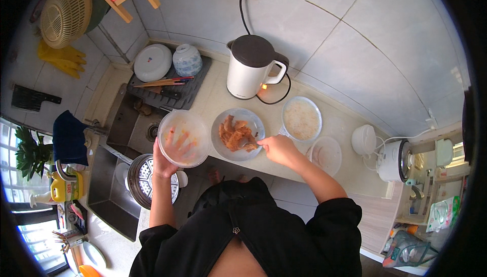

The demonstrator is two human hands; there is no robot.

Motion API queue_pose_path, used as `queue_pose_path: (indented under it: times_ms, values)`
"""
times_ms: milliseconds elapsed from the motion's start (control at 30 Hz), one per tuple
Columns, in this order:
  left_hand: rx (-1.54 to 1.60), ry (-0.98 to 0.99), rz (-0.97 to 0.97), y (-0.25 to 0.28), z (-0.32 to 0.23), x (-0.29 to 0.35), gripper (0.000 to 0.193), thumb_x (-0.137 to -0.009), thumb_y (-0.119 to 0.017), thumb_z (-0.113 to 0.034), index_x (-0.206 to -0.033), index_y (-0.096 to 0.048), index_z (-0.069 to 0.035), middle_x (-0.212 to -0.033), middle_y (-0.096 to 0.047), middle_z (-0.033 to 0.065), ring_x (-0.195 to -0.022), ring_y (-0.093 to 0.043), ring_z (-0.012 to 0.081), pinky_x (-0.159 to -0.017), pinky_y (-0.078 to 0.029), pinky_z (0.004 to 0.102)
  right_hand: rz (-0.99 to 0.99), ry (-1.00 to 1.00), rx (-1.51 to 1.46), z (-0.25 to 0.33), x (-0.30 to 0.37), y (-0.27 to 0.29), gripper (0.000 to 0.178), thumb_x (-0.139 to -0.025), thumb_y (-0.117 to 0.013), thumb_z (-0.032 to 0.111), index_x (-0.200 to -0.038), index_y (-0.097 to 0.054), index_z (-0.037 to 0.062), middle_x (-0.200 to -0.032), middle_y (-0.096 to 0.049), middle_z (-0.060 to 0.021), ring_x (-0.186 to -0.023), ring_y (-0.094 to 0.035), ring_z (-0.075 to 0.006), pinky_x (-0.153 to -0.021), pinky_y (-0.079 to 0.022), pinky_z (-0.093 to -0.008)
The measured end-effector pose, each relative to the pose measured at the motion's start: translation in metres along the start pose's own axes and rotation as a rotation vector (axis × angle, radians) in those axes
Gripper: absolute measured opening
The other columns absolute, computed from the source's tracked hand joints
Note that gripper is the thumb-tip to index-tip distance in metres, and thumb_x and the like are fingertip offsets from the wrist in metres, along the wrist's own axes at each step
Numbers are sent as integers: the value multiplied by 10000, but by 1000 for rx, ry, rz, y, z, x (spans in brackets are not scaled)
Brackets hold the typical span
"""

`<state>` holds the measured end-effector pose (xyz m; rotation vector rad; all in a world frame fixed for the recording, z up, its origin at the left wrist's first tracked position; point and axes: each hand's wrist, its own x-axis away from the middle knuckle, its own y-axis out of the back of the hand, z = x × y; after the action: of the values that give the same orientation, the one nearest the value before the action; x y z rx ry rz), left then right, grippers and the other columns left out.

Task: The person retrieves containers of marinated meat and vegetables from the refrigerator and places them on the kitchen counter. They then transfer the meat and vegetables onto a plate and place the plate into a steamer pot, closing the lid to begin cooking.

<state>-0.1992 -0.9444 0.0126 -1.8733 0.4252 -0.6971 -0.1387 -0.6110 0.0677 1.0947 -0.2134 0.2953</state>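
Note:
My left hand (162,161) grips a round translucent plastic tub (195,129), tilted so that its inside faces me. Orange, oily smears mark the tub, and my fingers show through its wall. To its right, on the counter, sits a pale round plate (219,147) with reddish-brown cooked meat pieces (235,134) heaped on it. Closed over the plate's right edge, my right hand (279,149) holds a thin utensil (258,143) against the meat. Its head is too small to tell.
A white kettle (248,74) stands plugged in behind the plate. To the right are a bowl of white rice (302,118), a clear tub (324,156) and a rice cooker (393,160). Left lies the sink (116,175) with a steamer pot (147,180); a drying mat (195,91) holds dishes.

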Motion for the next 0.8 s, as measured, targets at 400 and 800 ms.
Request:
queue_pose_path:
  times_ms: [400, 800]
  values:
    - [48, -45, -58, 6, 13, 13, 555, -807, -396, -560, -1262, -414, -243, -1353, -304, 149, -1156, -367, 407, -921, -275, 606, 52, 91, 18, -17, -18, -49, 259, -701, -505, 71, -919, -639, 113, -766, -597, -146, -738, -590, -312, -601, -462, -414]
    - [72, -52, -71, 17, 16, 26, 520, -839, -347, -573, -1247, -415, -258, -1345, -324, 128, -1139, -388, 406, -907, -292, 605, -145, 163, 87, -21, 20, -9, 317, -725, -491, 26, -1010, -615, 87, -786, -536, -139, -718, -567, -305, -617, -461, -401]
